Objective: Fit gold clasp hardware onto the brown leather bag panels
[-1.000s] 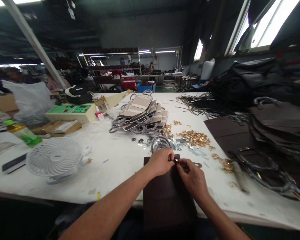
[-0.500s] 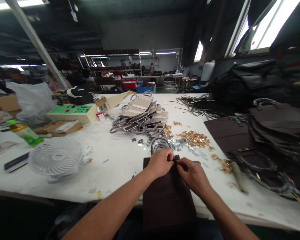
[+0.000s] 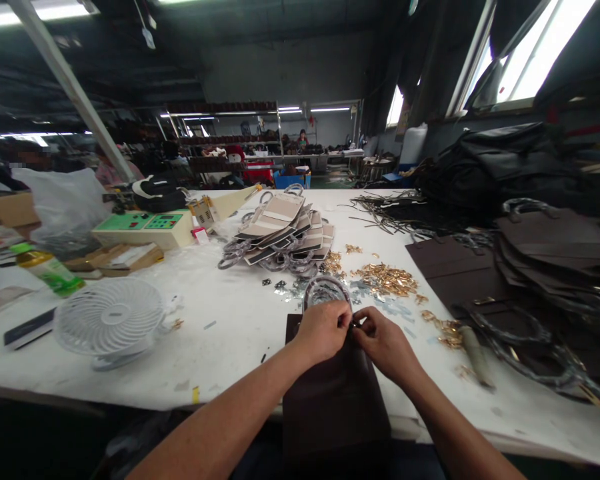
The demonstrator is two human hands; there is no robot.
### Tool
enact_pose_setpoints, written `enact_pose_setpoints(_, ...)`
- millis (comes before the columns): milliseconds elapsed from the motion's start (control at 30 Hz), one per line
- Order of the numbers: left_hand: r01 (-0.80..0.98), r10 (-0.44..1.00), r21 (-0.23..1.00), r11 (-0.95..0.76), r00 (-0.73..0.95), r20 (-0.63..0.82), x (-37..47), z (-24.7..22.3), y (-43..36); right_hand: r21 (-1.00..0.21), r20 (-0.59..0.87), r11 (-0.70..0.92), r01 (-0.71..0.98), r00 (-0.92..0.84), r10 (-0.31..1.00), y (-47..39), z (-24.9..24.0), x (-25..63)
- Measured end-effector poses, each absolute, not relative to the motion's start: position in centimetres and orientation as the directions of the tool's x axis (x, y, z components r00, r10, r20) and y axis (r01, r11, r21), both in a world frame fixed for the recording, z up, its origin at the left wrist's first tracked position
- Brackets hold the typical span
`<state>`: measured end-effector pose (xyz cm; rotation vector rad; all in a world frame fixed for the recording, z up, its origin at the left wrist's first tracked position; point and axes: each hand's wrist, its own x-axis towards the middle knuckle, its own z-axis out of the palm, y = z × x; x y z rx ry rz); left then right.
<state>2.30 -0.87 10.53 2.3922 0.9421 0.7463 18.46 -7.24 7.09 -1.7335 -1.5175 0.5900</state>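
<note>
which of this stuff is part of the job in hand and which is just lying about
Likely part of the job:
dark brown panel, at the left hand and right hand
plastic-wrapped handle just beyond it
probably gold metal pieces

Likely just lying about:
white fan
green-capped bottle
dark flat item beside the fan

Open tabletop separates the brown panel from the fan; gold fittings obstruct ahead-right.
</note>
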Motion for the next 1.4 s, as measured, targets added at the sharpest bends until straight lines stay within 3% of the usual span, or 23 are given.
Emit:
enact_pose_setpoints(300,0.445,0.669,0.539,-0.716,0.659,0.344,1.9,10.0,-0.5,-0.811,0.029,-0.057,0.582,0.138,0.99,-5.9,7.4,19.4)
enact_pose_setpoints(400,0.459,0.66,0.506,-0.73,0.665,0.348,1.6,10.1,-0.1,-0.766,-0.003,-0.065,0.639,0.097,0.995,-5.0,7.4,20.2)
enact_pose_setpoints(533,0.49,0.575,0.301,-0.818,0.681,0.455,0.3,9.6,-0.5,-0.719,0.056,-0.081,0.69,0.174,0.983,-4.4,6.6,20.7)
enact_pose_setpoints(600,0.544,0.559,0.224,-0.809,0.591,0.582,-1.0,8.4,-0.9,-0.727,0.067,-0.105,0.678,0.222,0.973,-4.3,6.0,20.7)
enact_pose_setpoints(733,0.703,0.666,0.345,-0.622,0.242,0.706,-4.0,4.5,-1.7,-0.771,0.08,-0.107,0.627,0.262,0.962,-4.3,4.7,20.6)
enact_pose_setpoints(867,0.713,0.73,0.379,-0.59,0.271,0.627,-5.4,0.7,-2.8,-0.814,0.126,-0.05,0.579,0.259,0.958,-4.2,3.9,21.2)
enact_pose_setpoints(967,0.694,0.804,0.49,-0.527,0.22,0.553,-5.6,-1.5,-3.4,-0.811,0.167,-0.025,0.585,0.272,0.948,-3.9,3.5,22.7)
enact_pose_setpoints(1100,0.657,0.911,0.671,-0.344,0.061,0.407,-6.1,-2.8,-2.7,-0.752,0.195,-0.069,0.656,0.321,0.927,-2.9,3.2,25.9)
enact_pose_setpoints(1233,0.635,0.961,0.738,-0.227,0.022,0.276,-6.5,-2.4,-1.2,-0.661,0.229,-0.087,0.746,0.31,0.923,-0.2,3.3,27.8)
enact_pose_setpoints(1400,0.645,0.912,0.707,-0.291,-0.035,0.408,-5.5,-2.4,-0.4,-0.566,0.211,-0.088,0.819,0.247,0.946,6.1,3.4,26.6)
